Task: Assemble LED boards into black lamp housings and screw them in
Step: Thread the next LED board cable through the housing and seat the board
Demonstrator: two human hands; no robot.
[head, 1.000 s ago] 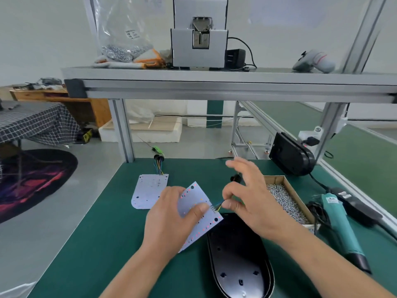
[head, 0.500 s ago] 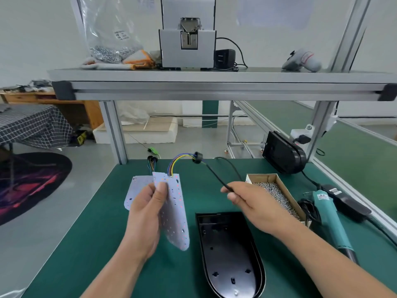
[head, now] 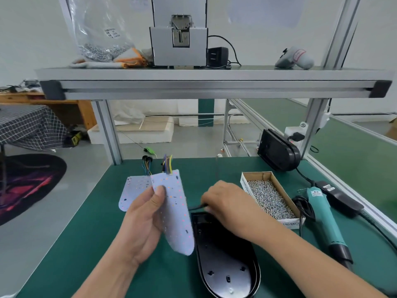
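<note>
Two hands work close together at the middle of the green desk (head: 75, 244). The left hand (head: 146, 222) grips a white, tongue-shaped LED board (head: 175, 214) upright, thumb pressed on its dotted face, with coloured wires (head: 168, 166) rising from its twelve o'clock end. The right hand (head: 227, 203) pinches a thin black cable (head: 194, 207) just at the twelve o'clock rim of the black oval plastic lamp housing (head: 225, 259), which lies open side up at five o'clock from the board.

Half a second ago that cable was held up in a loop toward the back of the desk. Now the right hand has dropped to the housing's end and the cable runs low. I judge the lead is being fed into the housing's end before the board goes in, so seating and screwing are yet to come.

A second white board (head: 133, 190) lies flat at eleven o'clock from the left hand. At two o'clock from the right hand sits a cardboard box of silver screws (head: 268, 196), at three o'clock a teal electric screwdriver (head: 322, 216), and at one o'clock another black housing (head: 279, 152) stands on edge.
</note>
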